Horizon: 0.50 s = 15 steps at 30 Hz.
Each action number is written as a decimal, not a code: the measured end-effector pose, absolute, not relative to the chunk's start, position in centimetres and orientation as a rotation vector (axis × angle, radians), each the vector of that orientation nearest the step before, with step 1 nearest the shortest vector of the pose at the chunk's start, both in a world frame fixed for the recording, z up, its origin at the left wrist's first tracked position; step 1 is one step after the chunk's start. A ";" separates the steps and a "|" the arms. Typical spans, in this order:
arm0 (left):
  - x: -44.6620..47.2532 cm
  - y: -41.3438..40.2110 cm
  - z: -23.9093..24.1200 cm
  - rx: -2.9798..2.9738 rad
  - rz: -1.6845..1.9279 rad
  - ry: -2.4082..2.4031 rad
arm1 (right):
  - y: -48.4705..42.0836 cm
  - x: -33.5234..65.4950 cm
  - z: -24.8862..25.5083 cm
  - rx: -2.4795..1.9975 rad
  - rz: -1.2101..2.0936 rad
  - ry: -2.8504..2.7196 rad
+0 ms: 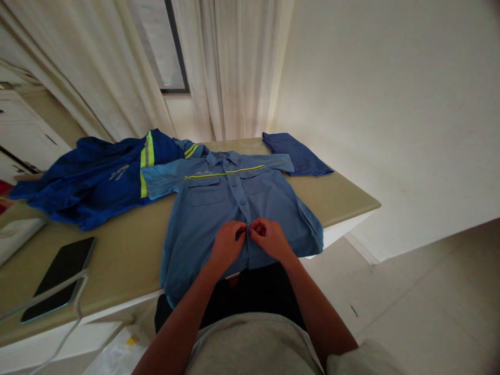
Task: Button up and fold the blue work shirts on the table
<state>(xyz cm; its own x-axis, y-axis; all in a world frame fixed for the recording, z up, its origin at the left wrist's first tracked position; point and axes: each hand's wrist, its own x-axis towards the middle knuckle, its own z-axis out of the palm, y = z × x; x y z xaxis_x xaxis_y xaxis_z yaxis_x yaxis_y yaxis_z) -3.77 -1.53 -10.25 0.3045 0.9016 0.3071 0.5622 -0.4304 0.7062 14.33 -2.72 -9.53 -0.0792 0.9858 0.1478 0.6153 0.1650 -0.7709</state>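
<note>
A blue-grey short-sleeved work shirt (203, 213) lies face up on the table, collar away from me, with a yellow stripe across the chest and two flap pockets. Its lower edge hangs over the table's front. My left hand (230, 240) pinches the front placket from the left, below the chest buttons. Close beside it, my right hand (269, 237) pinches the same placket from the right. The fingertips nearly meet there and hide the button or buttonhole between them. Higher up, a button (242, 202) shows on the placket.
A darker blue garment (105, 182) with reflective bands lies at the left, partly under the shirt's sleeve. Folded blue cloth (295, 153) rests at the back right of the table (344, 200). A black tablet or phone (58, 276) with a white cable (47, 298) lies front left.
</note>
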 end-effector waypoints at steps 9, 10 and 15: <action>-3.5 -2.3 -9.7 2.290 0.941 1.350 | -2.2 14.7 -9.9 -1.435 0.813 -1.709; -3.5 -2.4 -9.8 2.295 0.940 1.350 | -2.2 14.7 -9.9 -1.433 0.822 -1.705; -3.5 -2.3 -10.3 2.285 0.947 1.377 | -2.2 15.0 -9.8 -1.431 0.867 -1.702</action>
